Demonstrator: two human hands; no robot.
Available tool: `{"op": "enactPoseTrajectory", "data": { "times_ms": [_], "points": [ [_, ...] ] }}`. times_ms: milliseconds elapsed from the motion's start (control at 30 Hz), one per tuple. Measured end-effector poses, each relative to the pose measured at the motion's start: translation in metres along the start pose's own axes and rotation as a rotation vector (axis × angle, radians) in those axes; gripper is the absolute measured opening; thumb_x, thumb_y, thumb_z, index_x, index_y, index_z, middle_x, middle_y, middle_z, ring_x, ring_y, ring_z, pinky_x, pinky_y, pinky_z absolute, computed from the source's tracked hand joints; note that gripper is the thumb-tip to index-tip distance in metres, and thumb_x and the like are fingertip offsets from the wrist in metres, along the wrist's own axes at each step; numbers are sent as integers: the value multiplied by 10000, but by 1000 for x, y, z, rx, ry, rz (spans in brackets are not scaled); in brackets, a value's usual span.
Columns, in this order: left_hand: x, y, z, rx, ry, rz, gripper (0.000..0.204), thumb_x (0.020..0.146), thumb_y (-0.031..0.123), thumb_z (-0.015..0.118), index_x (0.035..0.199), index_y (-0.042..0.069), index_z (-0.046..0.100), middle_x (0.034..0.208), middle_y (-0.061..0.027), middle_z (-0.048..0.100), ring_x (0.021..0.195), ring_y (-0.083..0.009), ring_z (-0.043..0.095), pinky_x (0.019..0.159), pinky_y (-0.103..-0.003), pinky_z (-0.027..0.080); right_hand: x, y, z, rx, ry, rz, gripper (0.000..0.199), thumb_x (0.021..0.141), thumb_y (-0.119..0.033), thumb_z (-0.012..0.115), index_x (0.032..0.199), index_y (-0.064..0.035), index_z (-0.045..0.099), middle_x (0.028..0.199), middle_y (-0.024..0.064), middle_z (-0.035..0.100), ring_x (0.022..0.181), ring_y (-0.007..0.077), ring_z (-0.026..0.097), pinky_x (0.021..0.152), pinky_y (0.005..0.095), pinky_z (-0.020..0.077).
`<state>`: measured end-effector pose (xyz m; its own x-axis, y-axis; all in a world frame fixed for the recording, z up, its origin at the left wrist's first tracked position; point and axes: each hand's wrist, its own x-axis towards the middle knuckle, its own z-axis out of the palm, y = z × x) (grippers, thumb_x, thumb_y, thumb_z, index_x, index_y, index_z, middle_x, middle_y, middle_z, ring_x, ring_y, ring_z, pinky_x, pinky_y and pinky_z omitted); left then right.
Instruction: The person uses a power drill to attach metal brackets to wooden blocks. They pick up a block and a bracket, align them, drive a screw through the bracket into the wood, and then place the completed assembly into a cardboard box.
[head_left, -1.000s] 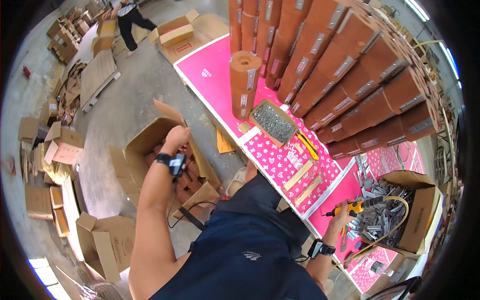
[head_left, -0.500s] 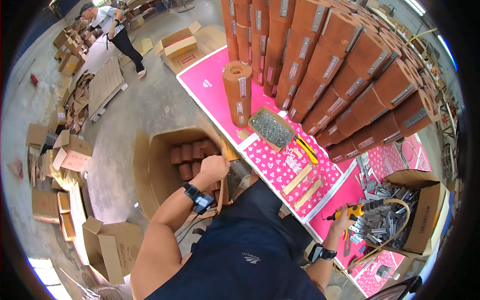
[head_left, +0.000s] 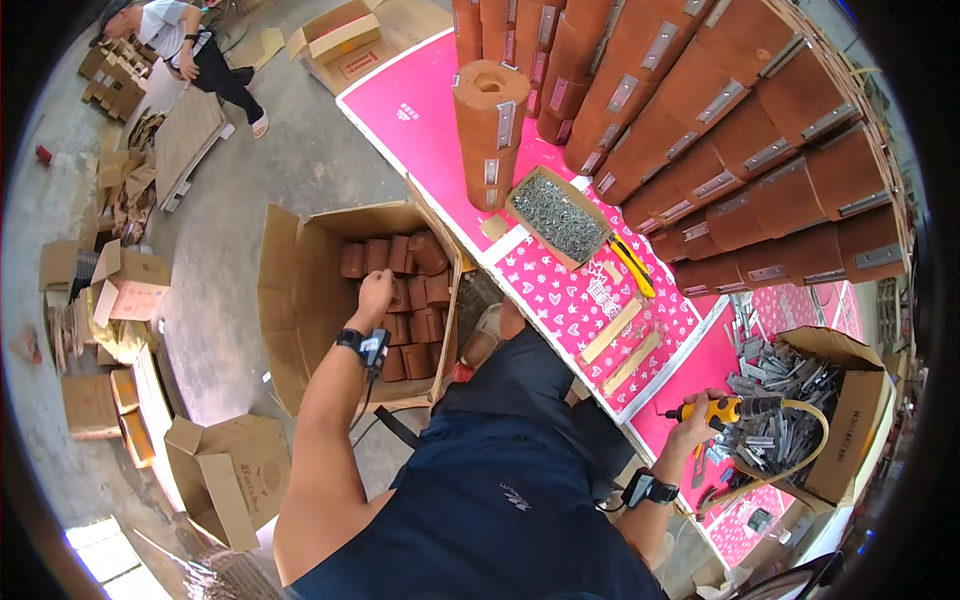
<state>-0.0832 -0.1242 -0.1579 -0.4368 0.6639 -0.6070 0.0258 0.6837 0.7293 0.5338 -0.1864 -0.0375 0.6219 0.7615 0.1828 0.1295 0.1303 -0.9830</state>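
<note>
My left hand [head_left: 376, 291] is down inside a large open cardboard box [head_left: 285, 255], its fingers curled at the brown rolled pieces [head_left: 428, 252] packed there in rows. What the fingers grip, if anything, is hidden. My right hand [head_left: 690, 425] is wrapped around a yellow air screwdriver [head_left: 725, 409], its thin bit pointing left over the pink tabletop. A tan hose [head_left: 822, 440] curves back from the tool. Just beyond it stands a carton [head_left: 862, 430] of grey metal strips [head_left: 790, 390].
Tall stacks of brown cylinders with metal hinges [head_left: 715, 100] fill the table's far side. A separate stack [head_left: 490, 135] stands beside a tray of small screws [head_left: 558, 215], a yellow cutter [head_left: 632, 268] and wooden strips [head_left: 612, 330]. Empty cartons [head_left: 225, 480] lie left; another person [head_left: 190, 50] bends beyond.
My left hand has moved from the box's right edge to the left, down among the brown pieces. My right hand still holds the screwdriver. The view has shifted; the other person bends lower.
</note>
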Motion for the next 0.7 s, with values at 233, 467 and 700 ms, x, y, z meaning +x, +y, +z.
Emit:
{"op": "enactPoseTrajectory", "data": {
  "times_ms": [233, 467, 700],
  "points": [
    [90, -21, 52, 632, 185, 385, 742, 850, 341, 749, 1441, 9, 447, 1438, -273, 493, 1323, -423, 518, 1108, -460, 439, -16, -7, -9, -41, 95, -34, 237, 917, 40, 602, 1099, -79, 509, 971, 56, 577, 734, 135, 585, 675, 283, 511],
    [147, -32, 84, 662, 197, 343, 708, 815, 275, 785, 1428, 102, 475, 1385, -376, 452, 1250, -519, 513, 1074, -485, 462, -34, -8, 4, -9, 32, -130, 248, 914, 52, 589, 1098, -81, 488, 983, 60, 551, 764, 155, 574, 722, 326, 522],
    [130, -58, 65, 185, 131, 472, 333, 802, 170, 807, 1063, -3, 694, 1017, -144, 729, 976, -238, 688, 881, -360, 550, -36, -1, -4, 23, 43, -134, 309, 886, 66, 618, 1122, -92, 496, 977, 50, 542, 800, 159, 576, 721, 323, 523]
  ]
}}
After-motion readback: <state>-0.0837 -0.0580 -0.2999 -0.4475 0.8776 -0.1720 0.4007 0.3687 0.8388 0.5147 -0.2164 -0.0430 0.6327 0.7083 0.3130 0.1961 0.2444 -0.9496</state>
